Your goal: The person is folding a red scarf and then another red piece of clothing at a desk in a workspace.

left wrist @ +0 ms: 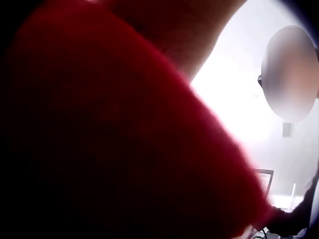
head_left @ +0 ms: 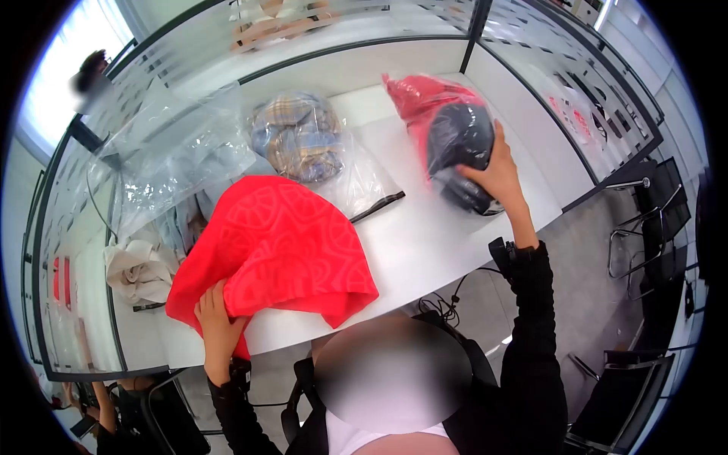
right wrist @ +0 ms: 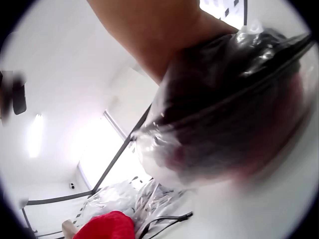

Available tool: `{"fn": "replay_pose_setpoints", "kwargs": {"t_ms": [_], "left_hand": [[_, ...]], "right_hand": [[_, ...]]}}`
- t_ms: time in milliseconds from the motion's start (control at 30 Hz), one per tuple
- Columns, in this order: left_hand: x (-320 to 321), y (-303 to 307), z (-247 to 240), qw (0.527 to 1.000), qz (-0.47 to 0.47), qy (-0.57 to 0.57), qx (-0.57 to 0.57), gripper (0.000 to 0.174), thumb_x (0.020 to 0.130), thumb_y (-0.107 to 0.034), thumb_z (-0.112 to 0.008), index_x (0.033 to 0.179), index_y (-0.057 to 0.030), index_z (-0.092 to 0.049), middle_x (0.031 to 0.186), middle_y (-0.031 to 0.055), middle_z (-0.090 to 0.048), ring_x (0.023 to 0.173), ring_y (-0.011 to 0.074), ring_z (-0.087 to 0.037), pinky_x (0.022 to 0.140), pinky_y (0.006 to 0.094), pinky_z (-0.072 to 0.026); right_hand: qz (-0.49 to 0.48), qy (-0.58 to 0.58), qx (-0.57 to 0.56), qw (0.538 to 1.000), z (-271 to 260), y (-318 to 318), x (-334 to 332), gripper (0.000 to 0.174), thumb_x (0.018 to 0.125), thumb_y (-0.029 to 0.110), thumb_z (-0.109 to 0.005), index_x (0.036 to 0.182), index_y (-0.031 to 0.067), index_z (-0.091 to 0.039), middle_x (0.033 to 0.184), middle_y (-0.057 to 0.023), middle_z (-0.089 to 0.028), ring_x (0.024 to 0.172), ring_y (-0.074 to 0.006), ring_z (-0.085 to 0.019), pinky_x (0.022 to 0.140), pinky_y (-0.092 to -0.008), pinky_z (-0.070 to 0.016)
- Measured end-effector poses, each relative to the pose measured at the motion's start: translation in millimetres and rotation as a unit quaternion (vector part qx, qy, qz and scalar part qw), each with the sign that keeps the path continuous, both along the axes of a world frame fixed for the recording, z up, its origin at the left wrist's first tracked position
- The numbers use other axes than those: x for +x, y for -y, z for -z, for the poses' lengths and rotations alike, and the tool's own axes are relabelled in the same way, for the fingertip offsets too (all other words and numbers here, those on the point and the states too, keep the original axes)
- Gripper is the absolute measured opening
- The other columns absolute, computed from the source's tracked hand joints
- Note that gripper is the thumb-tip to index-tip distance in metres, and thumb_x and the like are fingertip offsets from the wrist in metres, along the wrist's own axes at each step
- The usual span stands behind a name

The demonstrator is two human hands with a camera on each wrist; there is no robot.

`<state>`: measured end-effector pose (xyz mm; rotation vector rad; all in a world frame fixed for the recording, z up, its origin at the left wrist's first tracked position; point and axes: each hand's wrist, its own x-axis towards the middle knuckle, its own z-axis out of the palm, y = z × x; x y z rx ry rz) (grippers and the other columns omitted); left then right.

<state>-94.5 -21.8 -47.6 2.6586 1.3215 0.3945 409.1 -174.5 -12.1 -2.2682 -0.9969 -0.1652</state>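
Note:
My left hand (head_left: 218,326) grips the near left edge of a red cloth (head_left: 296,235) with a tone-on-tone raised pattern and lettering. The cloth lies in a loose heap at the table's front edge and fills most of the left wrist view. Over on the right, my right hand (head_left: 497,174) holds a clear plastic bag (head_left: 461,136) with dark, folded contents, its thumb and fingers spread around the near side. Red material (head_left: 425,98) shows at the far end of this bag. The right wrist view shows the dark bundle (right wrist: 224,104) blurred, close under the hand.
A zip bag with plaid cloth (head_left: 303,140) lies behind the red cloth, its black slider strip (head_left: 379,206) toward me. Left of it is a large clear bag (head_left: 182,159) over grey cloth, with beige cloth (head_left: 140,269) nearby. Low panels (head_left: 523,121) border the white table (head_left: 425,250).

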Motion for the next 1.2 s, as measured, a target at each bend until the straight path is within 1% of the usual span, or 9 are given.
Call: {"fn": "replay_pose_setpoints", "kwargs": {"t_ms": [133, 300, 500, 733, 800, 833, 900, 933, 1200], "left_hand": [[0.9, -5.7, 1.3, 1.000, 0.000, 0.005, -0.001, 0.071, 0.059, -0.015, -0.073, 0.123, -0.0052, -0.043, 0.115, 0.0147, -0.048, 0.110, 0.0328, -0.043, 0.097, 0.0442, -0.0269], [5.4, -5.0, -5.0, 0.999, -0.002, 0.028, -0.023, 0.069, 0.058, -0.014, -0.073, 0.121, -0.0055, -0.044, 0.114, 0.0142, -0.049, 0.109, 0.0336, -0.043, 0.097, 0.0451, -0.0264], [3.0, -13.7, -18.1, 0.998, 0.018, 0.007, -0.068, 0.067, 0.058, -0.014, -0.074, 0.118, -0.0055, -0.046, 0.110, 0.0146, -0.049, 0.108, 0.0333, -0.043, 0.095, 0.0435, -0.0285], [6.9, -29.7, -18.8, 0.995, 0.027, 0.011, -0.097, 0.058, 0.060, -0.019, -0.073, 0.112, -0.0058, -0.050, 0.107, 0.0146, -0.050, 0.104, 0.0337, -0.044, 0.091, 0.0412, -0.0313], [9.0, -31.5, -16.4, 0.995, 0.022, 0.016, -0.093, 0.057, 0.060, -0.021, -0.072, 0.111, -0.0058, -0.051, 0.107, 0.0147, -0.050, 0.103, 0.0338, -0.045, 0.091, 0.0413, -0.0314], [8.8, -32.5, -13.9, 0.996, 0.018, 0.015, -0.090, 0.057, 0.061, -0.021, -0.072, 0.111, -0.0057, -0.051, 0.107, 0.0147, -0.050, 0.103, 0.0338, -0.045, 0.091, 0.0414, -0.0314], [8.6, -32.8, -10.9, 0.996, 0.014, 0.014, -0.088, 0.056, 0.061, -0.022, -0.071, 0.111, -0.0056, -0.051, 0.107, 0.0147, -0.050, 0.103, 0.0340, -0.044, 0.091, 0.0415, -0.0314], [8.9, -33.3, -10.1, 0.996, 0.013, 0.015, -0.086, 0.056, 0.061, -0.023, -0.071, 0.111, -0.0056, -0.051, 0.107, 0.0147, -0.050, 0.103, 0.0342, -0.044, 0.091, 0.0415, -0.0314], [7.6, -29.0, -4.9, 0.998, 0.009, 0.023, -0.065, 0.054, 0.062, -0.021, -0.070, 0.109, -0.0051, -0.050, 0.107, 0.0153, -0.050, 0.102, 0.0357, -0.044, 0.090, 0.0426, -0.0320]], "right_hand": [[0.016, -0.112, 0.056, 0.992, -10.8, 4.2, 18.9, 0.089, 0.065, 0.023, -0.072, 0.138, 0.0173, -0.023, 0.115, -0.0287, -0.052, 0.103, -0.0378, -0.055, 0.087, -0.0379, -0.0441], [-0.027, -0.144, 0.197, 0.969, -20.9, 8.0, 39.9, 0.066, 0.068, 0.009, -0.063, 0.130, 0.0145, -0.043, 0.117, -0.0137, -0.053, 0.101, -0.0204, -0.054, 0.086, -0.0283, -0.0427], [-0.042, -0.365, 0.317, 0.875, -8.7, 21.9, 89.7, 0.050, 0.079, 0.007, -0.050, 0.129, 0.0072, -0.043, 0.122, -0.0091, -0.050, 0.110, -0.0188, -0.049, 0.092, -0.0268, -0.0394], [-0.119, -0.333, 0.452, 0.819, -36.7, 29.9, 108.7, 0.050, 0.081, 0.008, -0.051, 0.130, 0.0072, -0.042, 0.127, -0.0095, -0.047, 0.114, -0.0192, -0.047, 0.094, -0.0273, -0.0374], [-0.141, -0.255, 0.382, 0.877, -60.7, 29.0, 100.4, 0.050, 0.081, 0.008, -0.051, 0.130, 0.0072, -0.042, 0.129, -0.0096, -0.046, 0.116, -0.0193, -0.046, 0.095, -0.0275, -0.0368], [-0.132, -0.142, 0.256, 0.947, -77.3, 28.7, 98.9, 0.056, 0.081, 0.014, -0.056, 0.134, 0.0072, -0.039, 0.134, -0.0100, -0.041, 0.121, -0.0194, -0.041, 0.100, -0.0291, -0.0327], [-0.148, -0.029, 0.058, 0.987, -96.0, 23.6, 79.9, 0.066, 0.079, 0.028, -0.063, 0.135, 0.0067, -0.035, 0.138, -0.0120, -0.036, 0.126, -0.0236, -0.036, 0.104, -0.0347, -0.0277], [-0.169, 0.037, -0.044, 0.984, -97.8, 22.7, 80.5, 0.070, 0.078, 0.032, -0.065, 0.136, 0.0068, -0.035, 0.140, -0.0128, -0.033, 0.128, -0.0255, -0.034, 0.104, -0.0366, -0.0268], [-0.091, 0.224, -0.171, 0.955, -29.8, -17.8, 123.4, 0.065, 0.083, 0.046, -0.056, 0.136, 0.0167, -0.034, 0.143, -0.0196, -0.025, 0.131, -0.0357, -0.026, 0.104, -0.0425, -0.0273]]}}
